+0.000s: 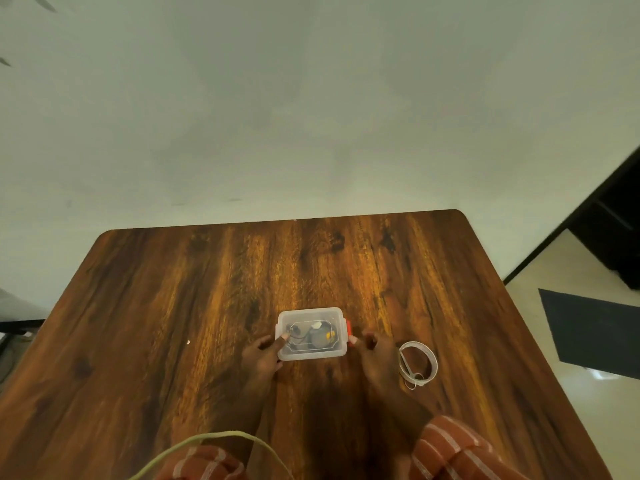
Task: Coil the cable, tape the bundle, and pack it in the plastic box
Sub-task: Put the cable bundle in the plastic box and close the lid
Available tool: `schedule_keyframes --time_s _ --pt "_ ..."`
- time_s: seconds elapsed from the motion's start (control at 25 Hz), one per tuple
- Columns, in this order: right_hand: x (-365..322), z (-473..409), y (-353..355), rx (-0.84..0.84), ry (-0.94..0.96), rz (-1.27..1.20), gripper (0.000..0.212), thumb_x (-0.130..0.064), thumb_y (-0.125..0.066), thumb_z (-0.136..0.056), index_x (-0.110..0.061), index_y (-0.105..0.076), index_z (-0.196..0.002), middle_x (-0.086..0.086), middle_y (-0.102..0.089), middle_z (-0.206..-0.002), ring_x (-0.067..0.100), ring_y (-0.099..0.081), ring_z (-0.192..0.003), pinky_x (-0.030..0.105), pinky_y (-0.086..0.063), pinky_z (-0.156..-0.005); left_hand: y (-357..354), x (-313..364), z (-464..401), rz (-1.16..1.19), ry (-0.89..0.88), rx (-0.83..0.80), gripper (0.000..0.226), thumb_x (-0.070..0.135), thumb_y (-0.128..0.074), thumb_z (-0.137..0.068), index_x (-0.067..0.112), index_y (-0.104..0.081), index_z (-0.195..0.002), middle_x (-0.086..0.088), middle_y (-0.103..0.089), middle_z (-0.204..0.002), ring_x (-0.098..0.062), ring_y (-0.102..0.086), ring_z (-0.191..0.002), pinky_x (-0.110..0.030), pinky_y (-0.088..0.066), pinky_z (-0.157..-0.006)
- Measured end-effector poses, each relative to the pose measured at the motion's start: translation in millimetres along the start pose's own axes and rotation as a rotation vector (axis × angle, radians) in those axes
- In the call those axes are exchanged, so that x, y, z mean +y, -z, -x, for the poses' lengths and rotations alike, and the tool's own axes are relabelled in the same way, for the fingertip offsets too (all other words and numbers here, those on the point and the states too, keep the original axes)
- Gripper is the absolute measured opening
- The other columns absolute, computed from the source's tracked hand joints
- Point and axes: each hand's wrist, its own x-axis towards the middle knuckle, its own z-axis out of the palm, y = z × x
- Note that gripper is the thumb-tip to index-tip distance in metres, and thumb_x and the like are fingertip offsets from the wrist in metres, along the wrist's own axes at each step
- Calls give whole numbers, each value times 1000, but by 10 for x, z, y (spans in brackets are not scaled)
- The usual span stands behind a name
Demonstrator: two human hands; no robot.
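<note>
A small clear plastic box (311,315) with its lid on sits in the middle of the wooden table (207,289). Through the lid a dark coiled cable bundle (313,337) with white and yellow bits shows. My left hand (264,358) holds the box's left end, thumb resting on the lid. My right hand (375,355) is at the right end, fingertips touching the red latch (349,330). A roll of clear tape (417,363) lies on the table just right of my right hand.
A pale cord (221,439) loops in front of me at the bottom edge. A tiny white scrap (188,342) lies left of the box. A wall stands behind the table; floor and a dark mat (595,334) lie to the right.
</note>
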Motion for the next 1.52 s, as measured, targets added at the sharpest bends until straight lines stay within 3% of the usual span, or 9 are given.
schedule_keyframes --time_s 0.12,0.36,0.6,0.76,0.88,1.0,1.2,1.36,1.52 --pt "421 54 504 134 184 551 40 -48 -63 -83 -25 -62 -115 -1 -63 -121 21 -58 -110 40 -50 -92 37 -65 73 -92 -57 167 45 51 -66 -84 19 -64 -116 -6 -69 -113 -26 -67 -94 -49 -58 -83" --pt "694 130 933 -150 222 982 52 -42 -41 -97 -23 -39 -145 1 -30 -158 24 -26 -143 44 -24 -113 143 -186 318 -263 -136 391 25 40 -57 -93 19 -65 -106 -7 -68 -101 -28 -63 -92 -47 -52 -87" --pt "437 51 915 -152 252 920 48 -20 -50 -94 -21 -43 -141 5 -37 -154 30 -30 -142 47 -27 -113 200 -338 636 -434 -361 318 15 33 -57 -94 23 -64 -103 3 -65 -97 -15 -61 -86 -38 -54 -80" --pt "90 31 678 -139 461 829 59 -16 -54 -95 -16 -32 -150 9 -32 -158 30 -27 -146 44 -26 -118 27 -143 835 -558 -627 194 19 32 -58 -94 24 -68 -109 9 -68 -100 -4 -62 -84 -18 -48 -70" --pt "-328 75 276 -242 681 601 52 -18 -55 -94 -21 -41 -144 4 -44 -150 22 -42 -135 29 -36 -108 -169 259 916 -479 -586 116 26 42 -58 -94 24 -72 -105 9 -72 -96 -4 -65 -79 -16 -49 -64" --pt "-561 112 -89 -387 864 665 45 -15 -60 -90 -18 -52 -134 3 -51 -142 21 -46 -131 33 -41 -107 -240 509 797 -470 -506 122 26 42 -61 -91 21 -76 -85 10 -72 -74 -4 -64 -64 -18 -43 -53" --pt "-308 244 -190 -352 851 708 45 -18 -61 -89 -22 -53 -133 1 -56 -137 22 -51 -125 38 -45 -104 -38 427 476 -639 -268 216 21 30 -63 -84 15 -77 -82 3 -70 -69 -11 -63 -61 -27 -52 -54" --pt "493 214 477 -88 402 631 42 -44 -41 -92 -28 -55 -129 -1 -50 -132 24 -51 -121 44 -44 -101 -97 387 535 -605 -274 275 31 40 -57 -90 15 -75 -91 3 -71 -81 -9 -58 -64 -24 -44 -54" --pt "934 94 976 -248 286 819 52 -48 -42 -95 -32 -36 -144 -3 -31 -152 18 -36 -135 40 -36 -112 -148 410 535 -644 -291 246 43 54 -59 -86 15 -74 -93 2 -74 -89 -13 -63 -70 -26 -50 -61"
